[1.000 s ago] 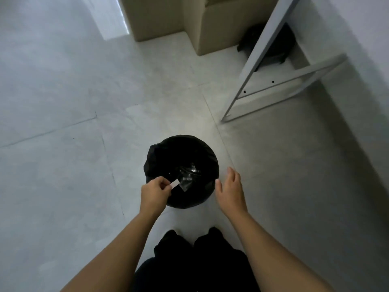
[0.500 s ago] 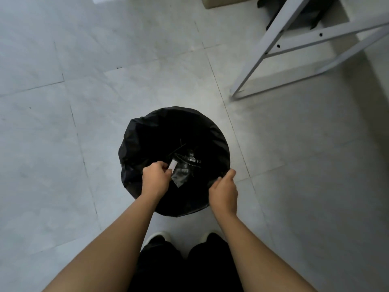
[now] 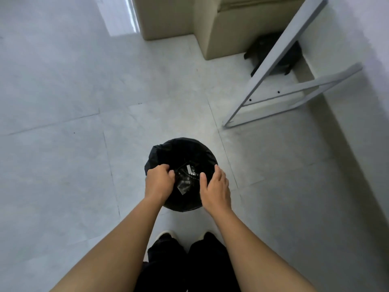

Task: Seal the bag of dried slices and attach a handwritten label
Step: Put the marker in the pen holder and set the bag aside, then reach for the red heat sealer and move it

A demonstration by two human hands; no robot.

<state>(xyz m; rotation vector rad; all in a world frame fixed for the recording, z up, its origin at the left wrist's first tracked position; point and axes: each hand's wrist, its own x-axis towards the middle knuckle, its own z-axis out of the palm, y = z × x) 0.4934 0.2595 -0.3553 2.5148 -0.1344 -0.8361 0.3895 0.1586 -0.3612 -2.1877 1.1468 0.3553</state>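
A round bin lined with a black bag [image 3: 168,148] stands on the floor in front of my feet. Inside it a small white paper strip [image 3: 188,168] lies among crumpled clear plastic [image 3: 185,184], apart from both hands. My left hand [image 3: 159,182] hovers over the bin's left rim with its fingers curled and nothing in them. My right hand [image 3: 216,189] is over the right rim, fingers nearly straight, holding nothing. No bag of dried slices or label is in view.
Pale floor tiles [image 3: 63,165] surround the bin. A white metal table leg frame [image 3: 273,98] stands at the right by the wall. A beige cabinet [image 3: 221,28] and a dark object [image 3: 271,53] sit behind it. My shoes [image 3: 166,236] are just below the bin.
My left hand pinched the white strip over the bin before; now the strip is in the bin and the hand holds nothing. My right hand has come in over the right rim.
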